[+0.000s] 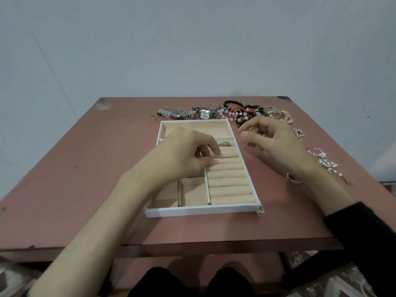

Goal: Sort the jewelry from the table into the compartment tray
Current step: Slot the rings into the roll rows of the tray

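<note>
A white compartment tray with beige lining lies in the middle of the table. My left hand rests over its centre, fingertips pinching a thin ring at the padded ring rolls. A second ring sits in the top slot of the rolls. My right hand hovers just right of the tray, fingers curled loosely and apart, nothing seen in them. Two watches and a heap of beaded bracelets lie behind the tray.
A pinkish-brown table stands against a pale wall. Silver bangles lie at the back right. A heart pendant, a crystal necklace and a ring lie right of my right arm. The tray's lower-left compartments hold nothing.
</note>
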